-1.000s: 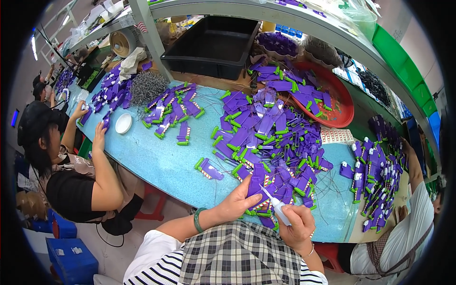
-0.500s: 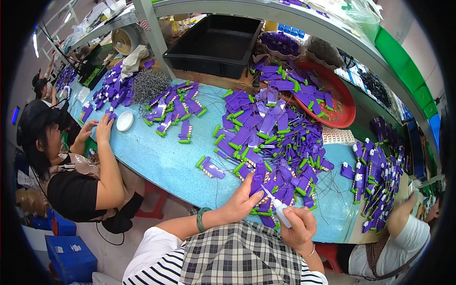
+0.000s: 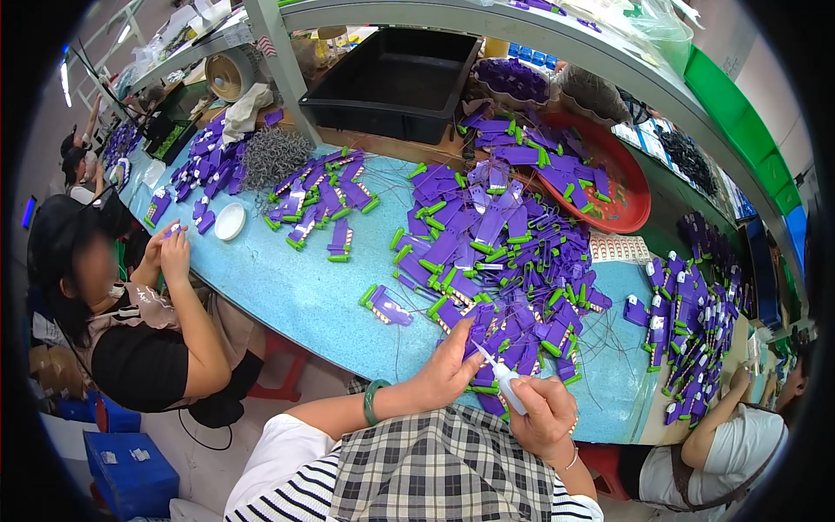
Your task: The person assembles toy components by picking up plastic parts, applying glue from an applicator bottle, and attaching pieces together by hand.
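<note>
My left hand [image 3: 446, 370], a green bangle on its wrist, pinches a small purple plastic piece [image 3: 477, 334] at the near edge of the heap. My right hand [image 3: 544, 414] is closed round a small white squeeze bottle [image 3: 507, 384] with a thin pointed nozzle. The nozzle tip points up and left, right by the purple piece; whether it touches cannot be made out. Just beyond both hands spreads a big pile of purple parts with green ends [image 3: 496, 226]. One such part [image 3: 386, 306] lies apart, left of the pile.
A red round tray [image 3: 639, 204] and a black bin [image 3: 391, 83] stand at the back. A white lid [image 3: 230, 222] lies near a grey tangle of metal pieces [image 3: 274, 157]. More purple parts [image 3: 687, 322] are stacked at right. Co-workers sit on both sides.
My right hand and the bottle have shifted slightly left; my left hand has barely moved. The left co-worker's hands have drawn back together from the table. The right co-worker's arm has lowered.
</note>
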Demonstrator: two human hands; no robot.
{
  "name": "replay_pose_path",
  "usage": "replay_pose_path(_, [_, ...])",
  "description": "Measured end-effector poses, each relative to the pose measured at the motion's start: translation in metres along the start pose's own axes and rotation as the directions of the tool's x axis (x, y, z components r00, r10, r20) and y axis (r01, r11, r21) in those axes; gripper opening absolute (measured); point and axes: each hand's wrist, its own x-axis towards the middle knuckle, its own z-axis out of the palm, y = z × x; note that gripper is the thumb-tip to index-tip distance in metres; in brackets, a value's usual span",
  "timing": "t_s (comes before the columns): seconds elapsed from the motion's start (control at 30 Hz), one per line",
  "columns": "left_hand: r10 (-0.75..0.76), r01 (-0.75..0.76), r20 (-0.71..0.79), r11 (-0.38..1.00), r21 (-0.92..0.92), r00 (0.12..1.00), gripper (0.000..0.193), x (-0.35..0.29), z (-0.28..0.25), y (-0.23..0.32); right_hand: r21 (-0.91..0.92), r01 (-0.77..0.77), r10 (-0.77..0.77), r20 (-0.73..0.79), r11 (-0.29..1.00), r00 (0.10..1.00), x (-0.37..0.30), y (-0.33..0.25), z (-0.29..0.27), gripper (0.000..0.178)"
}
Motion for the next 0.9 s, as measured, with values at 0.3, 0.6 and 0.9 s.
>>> replay_pose_path(0.3, [-0.093,0.103,0.049,0.761,-0.641,0.994,0.048,0.004,-0.004,0.003,-0.028,-0.07,0.068,-0.074,0.997,0.995,-0.011,-0.001,-0.003,0.041])
replay_pose_path(0.6, [-0.041,0.004,-0.04,0.748,-0.663,0.998,0.047,-0.002,-0.005,-0.001,-0.027,-0.079,0.075,-0.122,0.997,0.99,-0.01,0.0,-0.001,0.042])
replay_pose_path(0.9, [0.082,-0.119,-0.135,0.948,-0.296,0.987,0.05,-0.004,-0.003,0.002,-0.042,-0.072,0.068,-0.084,0.997,0.994,-0.007,-0.001,-0.003,0.042])
